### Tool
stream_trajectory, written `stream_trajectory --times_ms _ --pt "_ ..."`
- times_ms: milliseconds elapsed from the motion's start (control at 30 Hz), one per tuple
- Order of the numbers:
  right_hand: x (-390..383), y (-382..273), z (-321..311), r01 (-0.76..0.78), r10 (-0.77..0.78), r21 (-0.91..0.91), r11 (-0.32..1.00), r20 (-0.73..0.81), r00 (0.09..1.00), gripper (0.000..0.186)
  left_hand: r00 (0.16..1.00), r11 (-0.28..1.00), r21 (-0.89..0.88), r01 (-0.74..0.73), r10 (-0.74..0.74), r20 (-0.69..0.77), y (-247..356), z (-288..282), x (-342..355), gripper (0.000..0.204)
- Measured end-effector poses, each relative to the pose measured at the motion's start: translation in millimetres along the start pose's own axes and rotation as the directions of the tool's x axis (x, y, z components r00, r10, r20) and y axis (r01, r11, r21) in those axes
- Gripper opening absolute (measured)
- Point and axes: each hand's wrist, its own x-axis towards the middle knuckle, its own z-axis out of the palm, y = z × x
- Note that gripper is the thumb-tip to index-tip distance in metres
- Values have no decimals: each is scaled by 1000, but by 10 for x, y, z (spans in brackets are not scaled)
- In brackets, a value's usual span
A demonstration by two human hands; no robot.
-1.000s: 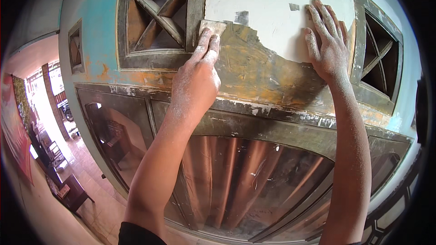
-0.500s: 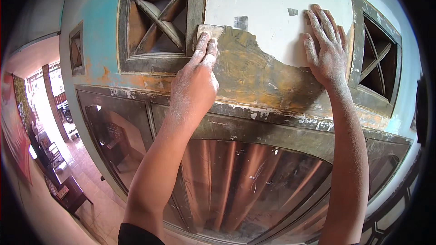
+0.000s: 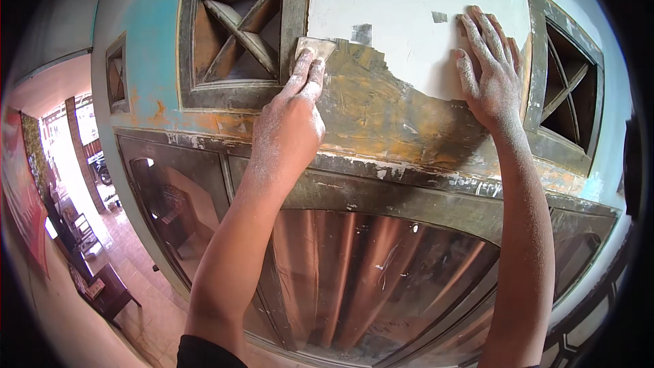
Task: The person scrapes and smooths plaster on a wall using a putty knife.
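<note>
My left hand [image 3: 291, 112], dusted with white powder, is closed on a flat putty scraper [image 3: 320, 46]. Two fingers press along its pale, wedge-shaped blade, and the handle is hidden in the palm. The blade lies against the wall beside the frame of the left vent, at the upper left of a bare brown-orange patch [image 3: 381, 112]. Higher and to the right, my right hand [image 3: 492, 85] rests flat with fingers stretched on the white part of the wall [image 3: 409, 48], near the right vent. It holds nothing, and its forearm is dusty too.
Wooden vents with crossed bars, one left [image 3: 238, 31] and one right [image 3: 565, 88], flank the patch. Below runs a paint-spotted wooden beam [image 3: 381, 187] over a glass pane with copper-coloured curtains [image 3: 340, 266] behind it. A doorway and tiled floor [image 3: 136, 245] show at far left.
My left wrist and the back of that hand have shifted slightly left, while the scraper stays at nearly the same spot. My right hand keeps its place on the wall.
</note>
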Motion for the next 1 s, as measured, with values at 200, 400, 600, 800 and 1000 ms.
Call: stream_trajectory --times_ms 200,400,600,800,1000 --pt "2 -6 5 0 0 7 1000 -7 1000 58 1000 1000 -11 -25 25 -13 -67 23 10 61" --pt "3 -16 30 1 -1 1 1000 -10 1000 58 1000 1000 -2 4 -3 30 -50 -13 -13 63" --pt "-2 -1 -8 2 -2 -8 1000 -3 1000 58 998 999 28 -15 13 55 -46 -38 -1 63" --pt "-1 0 9 8 -7 23 1000 -14 1000 57 1000 999 44 -31 31 -2 -64 29 39 61" --pt "1 -8 -5 1 -1 19 1000 -17 1000 57 999 1000 22 -11 10 51 -96 -38 104 62"
